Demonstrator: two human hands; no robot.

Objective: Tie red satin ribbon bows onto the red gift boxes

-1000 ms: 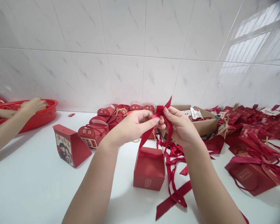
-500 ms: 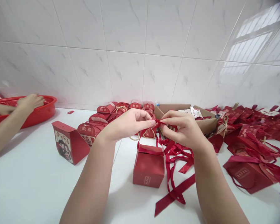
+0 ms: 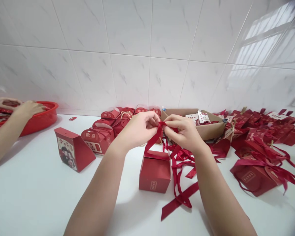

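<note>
My left hand (image 3: 140,128) and my right hand (image 3: 182,132) meet above a small red gift box (image 3: 154,171) on the white table. Both pinch a dark red ribbon (image 3: 155,137) that runs down to the top of the box. The fingers of each hand are closed on the ribbon near its knot. Loose ribbon ends (image 3: 179,196) trail over the table to the right of the box, under my right forearm.
A wedge-shaped red box with a photo (image 3: 72,149) stands left. Several handled red boxes (image 3: 105,129) lie behind. A brown cardboard box (image 3: 206,126) and many ribboned red boxes (image 3: 255,170) fill the right. Another person's hands (image 3: 24,108) work at a red basin (image 3: 43,119) far left.
My hands have come lower and closer to the box, and the ribbon end that stuck up above my fingers is gone. The other person's second hand has come into view at the basin.
</note>
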